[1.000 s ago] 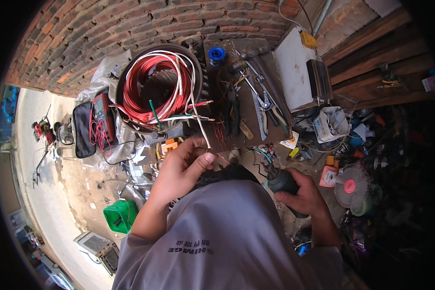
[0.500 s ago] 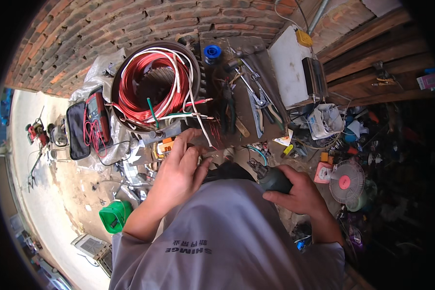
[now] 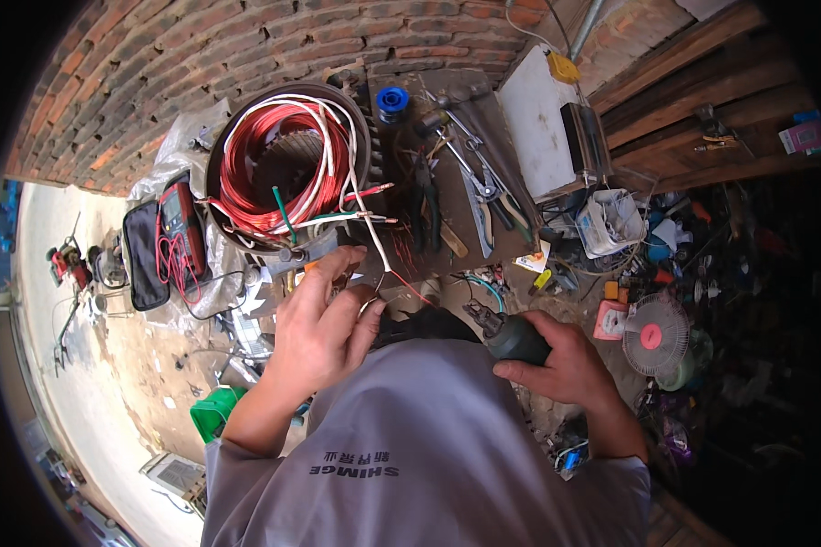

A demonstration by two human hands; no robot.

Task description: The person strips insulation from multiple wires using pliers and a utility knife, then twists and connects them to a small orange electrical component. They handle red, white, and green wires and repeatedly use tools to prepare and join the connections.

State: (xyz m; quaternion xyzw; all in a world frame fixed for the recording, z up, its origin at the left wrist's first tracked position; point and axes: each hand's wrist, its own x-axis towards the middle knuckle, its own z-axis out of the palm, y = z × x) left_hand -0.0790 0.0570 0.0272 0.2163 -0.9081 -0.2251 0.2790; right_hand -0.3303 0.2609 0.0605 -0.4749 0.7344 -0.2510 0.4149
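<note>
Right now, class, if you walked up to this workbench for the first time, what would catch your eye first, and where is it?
The big round motor stator wound with bright red copper wire, white leads trailing out, sits at the upper left against the brick wall. Just below it, the left hand pinches a thin lead, while the right hand grips a dark green tool at centre right. Pliers and scissors lie scattered to the stator's right.

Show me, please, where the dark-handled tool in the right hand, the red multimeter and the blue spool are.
dark-handled tool point(image 3: 513, 337), head view, on its rounded dark grip in the right hand.
red multimeter point(image 3: 181, 216), head view, on its red body.
blue spool point(image 3: 392, 100), head view, on its top face.
</note>
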